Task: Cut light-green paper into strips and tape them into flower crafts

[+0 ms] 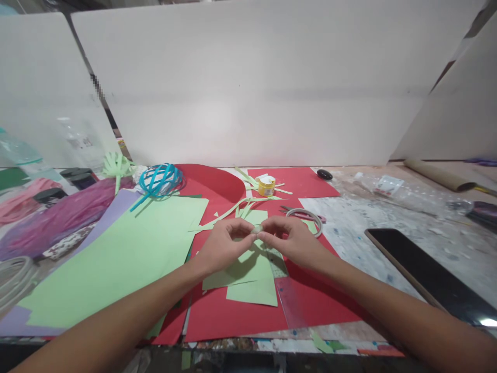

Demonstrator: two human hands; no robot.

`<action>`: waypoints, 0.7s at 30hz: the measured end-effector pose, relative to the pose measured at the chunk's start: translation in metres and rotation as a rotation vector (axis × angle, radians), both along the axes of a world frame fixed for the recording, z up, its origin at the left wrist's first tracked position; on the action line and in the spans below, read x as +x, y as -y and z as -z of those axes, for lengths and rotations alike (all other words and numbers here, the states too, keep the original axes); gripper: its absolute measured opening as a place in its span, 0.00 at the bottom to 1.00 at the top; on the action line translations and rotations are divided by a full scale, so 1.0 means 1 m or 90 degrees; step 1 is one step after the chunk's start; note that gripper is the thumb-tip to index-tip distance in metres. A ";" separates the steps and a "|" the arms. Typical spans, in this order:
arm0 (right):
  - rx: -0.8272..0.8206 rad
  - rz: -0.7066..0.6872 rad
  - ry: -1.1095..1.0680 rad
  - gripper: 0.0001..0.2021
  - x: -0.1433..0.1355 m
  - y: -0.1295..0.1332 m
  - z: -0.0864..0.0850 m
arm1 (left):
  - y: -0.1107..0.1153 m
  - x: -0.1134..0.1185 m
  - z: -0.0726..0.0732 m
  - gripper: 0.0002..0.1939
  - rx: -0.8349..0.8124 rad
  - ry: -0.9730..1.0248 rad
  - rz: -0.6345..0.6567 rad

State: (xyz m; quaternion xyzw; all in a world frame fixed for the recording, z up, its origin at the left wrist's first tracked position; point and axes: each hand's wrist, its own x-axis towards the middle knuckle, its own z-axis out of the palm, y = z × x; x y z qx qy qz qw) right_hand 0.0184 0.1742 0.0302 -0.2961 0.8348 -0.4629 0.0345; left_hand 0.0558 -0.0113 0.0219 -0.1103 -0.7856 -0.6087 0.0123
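Between the fingertips of my left hand [225,242] and my right hand [295,239], both closed in a pinch, is a small pale green paper piece [257,229]. Its shape is mostly hidden by the fingers. Below the hands lie cut light green paper pieces [254,292] on red paper [236,322]. A clear ruler [276,263] rests beside them, partly covered. Just beyond my right hand are scissors [286,210] and a grey coil [319,224]. Thin green paper strips [229,212] stretch out behind my left hand.
Large light green sheets [147,243] lie at left, with a blue strip ball [161,181] behind. A small yellow container [266,185] stands at the back. A phone [419,264] and a plastic bottle [411,191] lie at right. A white panel [248,88] rises behind.
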 end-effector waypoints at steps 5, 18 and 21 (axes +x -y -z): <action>-0.030 -0.007 0.034 0.09 0.003 0.002 0.001 | -0.002 0.000 -0.003 0.11 0.014 0.035 -0.013; -0.120 -0.040 0.129 0.06 0.001 0.004 0.011 | -0.003 0.005 -0.003 0.13 -0.036 0.013 0.005; -0.141 -0.056 0.177 0.06 0.002 0.004 0.011 | -0.003 0.006 -0.003 0.13 -0.030 0.019 0.016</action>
